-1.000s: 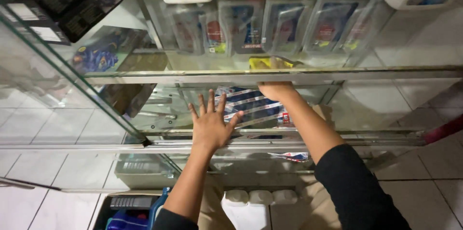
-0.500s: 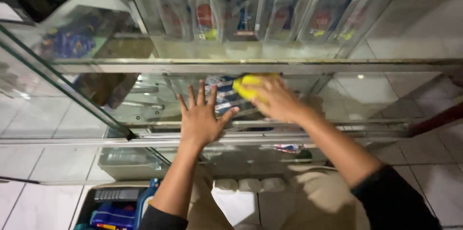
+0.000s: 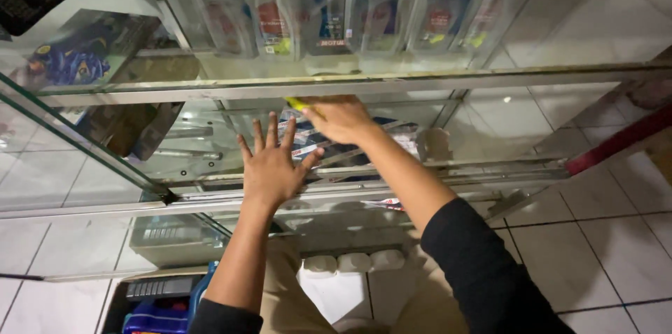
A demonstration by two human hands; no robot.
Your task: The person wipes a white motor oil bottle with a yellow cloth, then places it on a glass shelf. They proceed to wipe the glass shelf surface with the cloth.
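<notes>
Yellow cloth [image 3: 297, 103], likely soft and light, is bunched under the right hand [image 3: 341, 120] on the glass shelf [image 3: 490, 106]; left hand [image 3: 271, 168] lies spread flat.

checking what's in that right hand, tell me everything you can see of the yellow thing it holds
Only a small part of the yellow thing shows: a thin bright yellow tip poking out to the left of the right hand, just under the metal edge of the glass shelf. The hand's grip covers the rest, so its full shape and material cannot be told; it could be a cloth or a sponge. It lies about level, pressed at the glass front of the case. The left hand is spread flat below and does not touch it.
</notes>
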